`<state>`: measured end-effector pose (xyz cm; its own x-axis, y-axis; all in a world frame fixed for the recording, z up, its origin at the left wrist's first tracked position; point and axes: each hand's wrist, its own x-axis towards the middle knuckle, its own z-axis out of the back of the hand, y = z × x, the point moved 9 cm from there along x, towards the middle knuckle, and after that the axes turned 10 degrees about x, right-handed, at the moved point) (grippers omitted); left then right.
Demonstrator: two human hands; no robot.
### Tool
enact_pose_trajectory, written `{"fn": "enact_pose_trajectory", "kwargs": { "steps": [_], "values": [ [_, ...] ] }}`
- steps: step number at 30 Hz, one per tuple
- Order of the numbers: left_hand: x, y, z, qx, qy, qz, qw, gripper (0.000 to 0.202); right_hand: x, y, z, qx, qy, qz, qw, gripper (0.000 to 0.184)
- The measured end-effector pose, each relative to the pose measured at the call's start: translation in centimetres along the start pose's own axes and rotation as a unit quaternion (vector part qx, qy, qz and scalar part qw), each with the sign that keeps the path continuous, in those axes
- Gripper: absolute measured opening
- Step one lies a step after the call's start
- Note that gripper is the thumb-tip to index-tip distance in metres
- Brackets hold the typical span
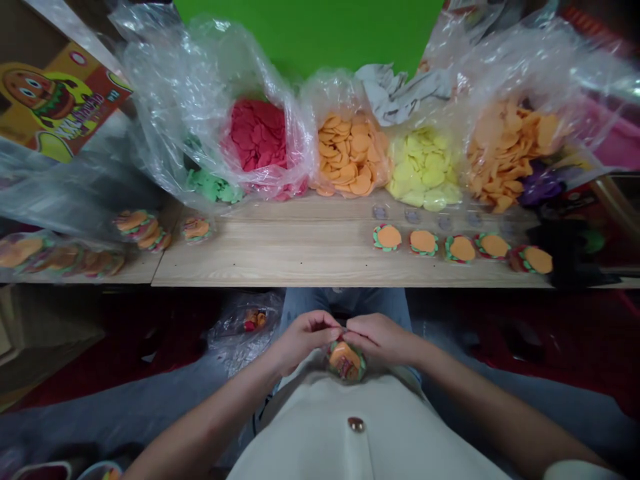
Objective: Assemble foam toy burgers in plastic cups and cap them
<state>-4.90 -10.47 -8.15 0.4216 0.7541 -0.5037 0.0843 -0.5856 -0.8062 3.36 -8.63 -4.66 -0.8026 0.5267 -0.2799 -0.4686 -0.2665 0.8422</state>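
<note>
Close to my body, below the table edge, I hold a clear packet with a toy foam burger [346, 360] inside; orange, green and dark red pieces show through. My left hand [313, 337] pinches its upper edge with thumb and forefinger. My right hand [383, 339] grips the same edge from the other side, its fingertips nearly meeting the left ones. What the fingertips press between them is too small to make out. On the table to the right, several stacked foam burgers [423, 243] stand in a row near the front edge.
Behind the wooden table [270, 250] stand plastic bags of red pieces [257, 137], orange rounds [353, 153], yellow pieces [424, 163] and green pieces [213, 185]. Packed burgers [60, 257] lie at the left. A printed box [65, 100] is behind them. A dark object [567, 250] sits at the right.
</note>
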Motion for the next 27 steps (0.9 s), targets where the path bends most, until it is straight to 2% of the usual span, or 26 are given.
{"fn": "enact_pose_trajectory", "kwargs": {
  "steps": [3, 6, 9, 11, 14, 17, 19, 23, 25, 27],
  "values": [
    [-0.2, 0.4, -0.8, 0.021, 0.001, -0.009, 1.000, 0.026, -0.4, -0.8, -1.0, 0.067, -0.005, 0.010, 0.998, 0.038],
    [-0.8, 0.8, -0.5, 0.019, -0.037, -0.038, 0.998, 0.026, -1.3, -2.9, -0.6, 0.124, -0.109, -0.027, 0.986, 0.040],
    [-1.4, 1.7, 0.7, -0.029, -0.075, -0.025, 0.996, 0.027, -2.6, -4.6, -0.2, 0.168, -0.231, -0.065, 0.956, 0.040],
    [-1.4, 2.0, 1.5, -0.051, -0.087, -0.005, 0.995, 0.025, -3.0, -5.0, -0.6, 0.191, -0.252, -0.073, 0.946, 0.039],
    [-0.7, 1.4, 2.1, -0.032, -0.051, 0.009, 0.998, 0.027, -2.6, -4.1, -1.0, 0.178, -0.190, -0.049, 0.964, 0.038],
    [0.2, 0.6, 1.5, -0.001, 0.017, 0.011, 1.000, 0.029, -2.0, -3.1, 0.4, 0.111, -0.154, -0.042, 0.981, 0.032],
    [0.7, 0.4, 1.0, 0.019, 0.040, 0.007, 0.999, 0.028, -1.5, -2.6, 1.0, 0.065, -0.121, -0.052, 0.989, 0.032],
    [1.0, 1.0, -0.1, 0.054, 0.042, 0.004, 0.998, 0.025, -1.0, -1.5, -0.3, 0.020, -0.018, -0.021, 0.999, 0.037],
    [1.2, 1.1, -0.4, 0.054, 0.023, -0.003, 0.998, 0.026, -1.3, -1.7, -0.9, 0.033, -0.006, -0.006, 0.999, 0.037],
    [1.4, 1.1, -0.6, 0.049, 0.009, -0.008, 0.999, 0.028, -1.6, -2.6, -1.2, 0.059, -0.021, -0.010, 0.998, 0.037]
  ]
}}
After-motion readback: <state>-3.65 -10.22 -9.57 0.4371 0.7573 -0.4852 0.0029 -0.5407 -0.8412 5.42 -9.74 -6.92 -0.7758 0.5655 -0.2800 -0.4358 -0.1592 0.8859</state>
